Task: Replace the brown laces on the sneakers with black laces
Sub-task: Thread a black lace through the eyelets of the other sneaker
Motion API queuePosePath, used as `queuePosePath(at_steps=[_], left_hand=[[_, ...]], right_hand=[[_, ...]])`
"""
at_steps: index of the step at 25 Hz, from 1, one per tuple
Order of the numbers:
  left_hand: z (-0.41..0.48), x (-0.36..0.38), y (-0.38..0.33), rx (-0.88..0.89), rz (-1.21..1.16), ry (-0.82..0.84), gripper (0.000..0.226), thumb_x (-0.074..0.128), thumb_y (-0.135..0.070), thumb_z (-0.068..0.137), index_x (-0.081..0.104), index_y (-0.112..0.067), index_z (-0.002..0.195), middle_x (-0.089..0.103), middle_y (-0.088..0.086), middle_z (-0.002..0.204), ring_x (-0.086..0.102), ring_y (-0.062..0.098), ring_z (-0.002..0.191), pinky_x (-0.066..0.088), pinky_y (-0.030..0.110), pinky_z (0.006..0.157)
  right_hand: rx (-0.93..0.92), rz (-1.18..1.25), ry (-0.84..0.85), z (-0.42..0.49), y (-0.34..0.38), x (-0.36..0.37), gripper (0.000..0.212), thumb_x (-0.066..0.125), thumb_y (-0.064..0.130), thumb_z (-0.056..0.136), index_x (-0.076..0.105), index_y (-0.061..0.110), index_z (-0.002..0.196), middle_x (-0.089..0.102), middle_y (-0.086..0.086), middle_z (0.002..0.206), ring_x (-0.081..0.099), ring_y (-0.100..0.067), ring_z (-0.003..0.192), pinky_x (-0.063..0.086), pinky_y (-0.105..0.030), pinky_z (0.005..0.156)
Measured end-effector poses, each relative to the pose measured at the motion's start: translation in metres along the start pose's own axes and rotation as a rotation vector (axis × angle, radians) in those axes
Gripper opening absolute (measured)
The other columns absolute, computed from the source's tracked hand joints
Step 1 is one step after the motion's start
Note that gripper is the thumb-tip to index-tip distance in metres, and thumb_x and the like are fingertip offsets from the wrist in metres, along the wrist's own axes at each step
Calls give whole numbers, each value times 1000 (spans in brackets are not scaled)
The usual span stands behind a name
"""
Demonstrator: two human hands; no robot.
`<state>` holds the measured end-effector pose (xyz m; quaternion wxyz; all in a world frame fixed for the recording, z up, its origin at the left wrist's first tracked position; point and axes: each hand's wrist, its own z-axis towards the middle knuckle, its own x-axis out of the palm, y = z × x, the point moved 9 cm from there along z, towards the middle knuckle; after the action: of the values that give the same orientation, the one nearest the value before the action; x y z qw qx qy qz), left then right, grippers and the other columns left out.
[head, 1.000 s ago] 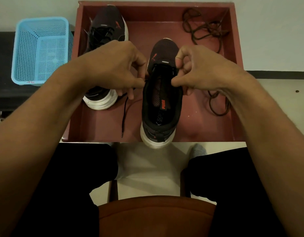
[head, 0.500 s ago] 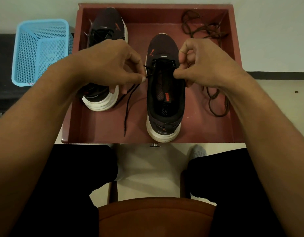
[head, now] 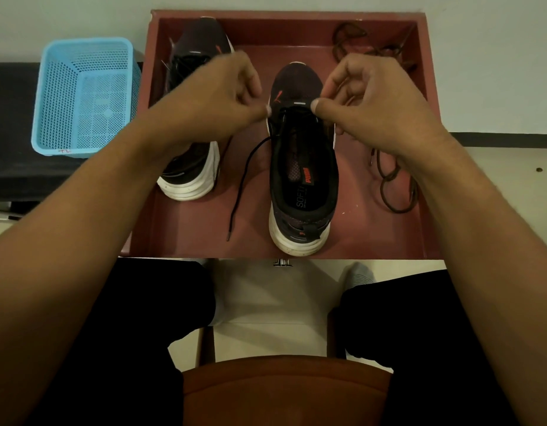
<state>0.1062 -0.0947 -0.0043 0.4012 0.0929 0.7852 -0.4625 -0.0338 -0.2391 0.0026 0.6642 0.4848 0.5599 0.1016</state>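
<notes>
Head view: left hand (head: 217,99), right hand (head: 367,99) each pinch black lace (head: 244,167) at front eyelets of near sneaker (head: 303,179)
Done: brown laces (head: 392,179) out in tray (head: 419,229), far sneaker (head: 192,167) looks relaced
Left: lacing this one upward

I see a bare left hand (head: 217,96) and right hand (head: 376,99), bare forearms (head: 91,235), black trousers (head: 143,318) flanking the chair seat (head: 284,392), and pale ribbed socks (head: 359,275) beyond it.

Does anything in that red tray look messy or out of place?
Slightly untidy only. The brown laces lie in loose tangles at the right of the tray, and one black lace end trails from the near sneaker across the tray floor. That suits a half-done relacing; nothing looks spilled or damaged.
</notes>
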Motion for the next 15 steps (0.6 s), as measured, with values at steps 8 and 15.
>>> queuePosePath(at_steps=[8, 15], left_hand=[[-19, -21, -52, 285, -672, 42, 11, 51, -20, 109, 57, -14, 102, 60, -5, 85, 36, 10, 57, 32, 21, 49], [-22, -3, -64, 269, -940, 185, 26, 43, -7, 110, 55, -4, 133, 72, 5, 117, 45, 1, 49, 35, 17, 45]], right_hand=[[-276, 65, 94, -5, 48, 31, 38, 75, 44, 92, 76, 20, 121, 77, 10, 105, 73, -8, 92, 59, -36, 87], [-436, 334, 227, -12, 64, 36, 20, 77, 8, 93, 70, 26, 97, 78, -9, 106, 75, -23, 107, 57, -48, 99]])
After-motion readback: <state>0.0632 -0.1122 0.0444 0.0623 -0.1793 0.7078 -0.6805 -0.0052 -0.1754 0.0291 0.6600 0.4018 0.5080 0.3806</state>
